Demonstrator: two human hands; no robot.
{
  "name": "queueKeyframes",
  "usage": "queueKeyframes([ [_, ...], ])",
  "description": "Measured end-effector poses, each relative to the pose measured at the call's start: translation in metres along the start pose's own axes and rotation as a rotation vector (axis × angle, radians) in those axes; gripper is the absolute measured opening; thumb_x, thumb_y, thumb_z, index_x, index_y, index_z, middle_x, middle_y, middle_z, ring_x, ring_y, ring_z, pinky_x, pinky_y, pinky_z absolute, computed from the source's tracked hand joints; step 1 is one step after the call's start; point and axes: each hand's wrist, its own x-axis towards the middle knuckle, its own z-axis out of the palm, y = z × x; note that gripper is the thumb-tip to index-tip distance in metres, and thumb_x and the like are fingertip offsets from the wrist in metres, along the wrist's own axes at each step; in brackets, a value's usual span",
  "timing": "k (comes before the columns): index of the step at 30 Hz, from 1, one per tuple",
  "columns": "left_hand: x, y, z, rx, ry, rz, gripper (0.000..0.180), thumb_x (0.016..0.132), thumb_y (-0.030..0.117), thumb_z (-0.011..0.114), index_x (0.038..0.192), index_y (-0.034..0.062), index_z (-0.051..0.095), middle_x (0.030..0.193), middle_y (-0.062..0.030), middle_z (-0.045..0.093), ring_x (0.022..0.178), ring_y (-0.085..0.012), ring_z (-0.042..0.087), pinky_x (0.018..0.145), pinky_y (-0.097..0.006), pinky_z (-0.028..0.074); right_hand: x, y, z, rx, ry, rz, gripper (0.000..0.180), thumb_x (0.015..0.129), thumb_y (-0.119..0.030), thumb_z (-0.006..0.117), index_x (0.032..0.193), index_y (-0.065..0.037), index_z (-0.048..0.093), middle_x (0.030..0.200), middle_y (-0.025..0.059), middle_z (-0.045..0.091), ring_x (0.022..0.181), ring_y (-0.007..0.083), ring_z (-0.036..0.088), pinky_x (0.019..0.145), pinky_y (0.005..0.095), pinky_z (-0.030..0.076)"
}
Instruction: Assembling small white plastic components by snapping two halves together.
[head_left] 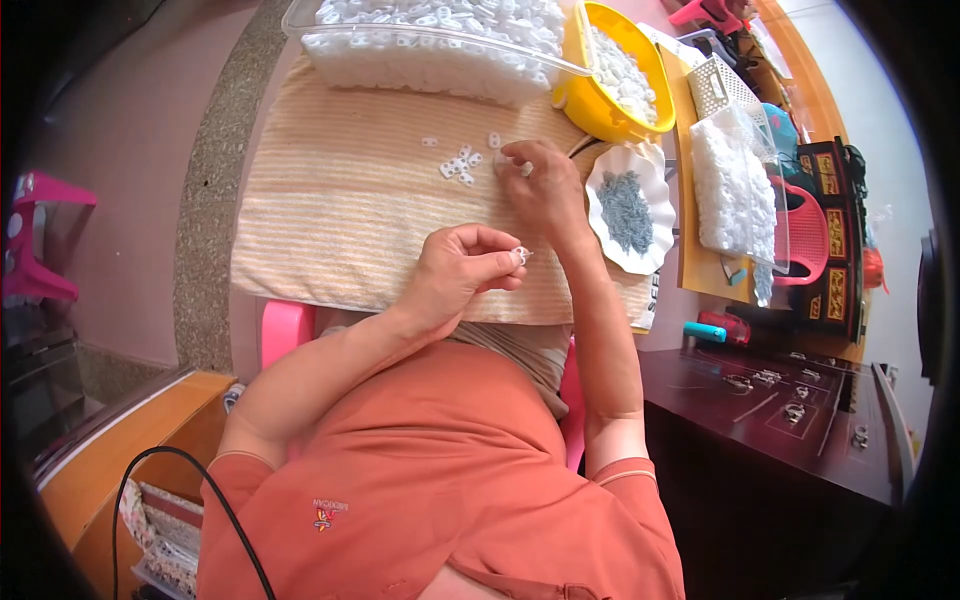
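Between the thumb and forefinger of my left hand (455, 270) is a small white plastic piece (519, 256), pinched just above the near part of the towel. Farther off and to the right, my right hand (545, 185) has its fingers curled down at the towel. A white bit shows at its fingertips, partly hidden by them. Just left of that hand lies a loose little group of flat white plastic pieces (460, 165) with holes in them. The striped beige towel (330, 210) is spread under both hands.
A clear bin (430, 70) heaped with white pieces stands at the far edge. Beside it is a yellow basin (570, 100) of white parts. Right of my right hand sits a scalloped white dish (655, 245) with small grey-blue parts. Another clear container (735, 190) stands farther right.
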Motion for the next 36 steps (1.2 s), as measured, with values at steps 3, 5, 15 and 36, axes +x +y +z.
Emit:
queueKeyframes([
  [3,0.000,-0.001,0.004,0.022,0.004,-0.006,0.011,0.087,0.000,0.064,0.097,-0.0022,0.063,0.089,-0.0096,0.066,0.078,-0.0155,0.066,0.071,-0.027,0.057,-0.005,0.008,0.005,0.133,-0.012,-0.047,0.020,0.081,-0.016,0.067,0.094,-0.002,0.069,0.086,0.0167,0.067,0.079,0.0324,0.065,0.070,0.0383,0.050],
  [5,0.000,-0.001,0.005,0.032,0.005,-0.006,0.011,0.087,0.000,0.064,0.097,-0.0022,0.063,0.089,-0.0096,0.067,0.079,-0.0155,0.066,0.071,-0.027,0.057,-0.006,0.009,0.007,0.095,0.057,-0.159,0.018,0.080,-0.014,0.068,0.093,-0.001,0.068,0.081,0.0157,0.066,0.067,0.0249,0.063,0.062,0.0337,0.049],
  [15,0.000,-0.002,0.002,0.036,0.007,0.011,0.011,0.088,0.001,0.063,0.098,-0.0014,0.063,0.090,-0.0091,0.067,0.080,-0.0155,0.066,0.071,-0.027,0.057,-0.048,0.015,-0.012,0.481,0.077,0.061,0.015,0.087,-0.006,0.068,0.100,0.001,0.068,0.074,-0.0011,0.062,0.061,0.0020,0.051,0.050,0.0199,0.040],
  [36,0.001,-0.004,0.002,0.028,-0.008,-0.004,0.012,0.088,0.003,0.063,0.098,-0.0036,0.063,0.091,-0.0101,0.067,0.079,-0.0140,0.065,0.072,-0.025,0.056,-0.107,0.016,-0.029,1.218,-0.190,0.352,0.028,0.088,-0.003,0.066,0.115,0.004,0.062,0.088,0.0071,0.067,0.069,0.0111,0.063,0.061,0.0242,0.055],
])
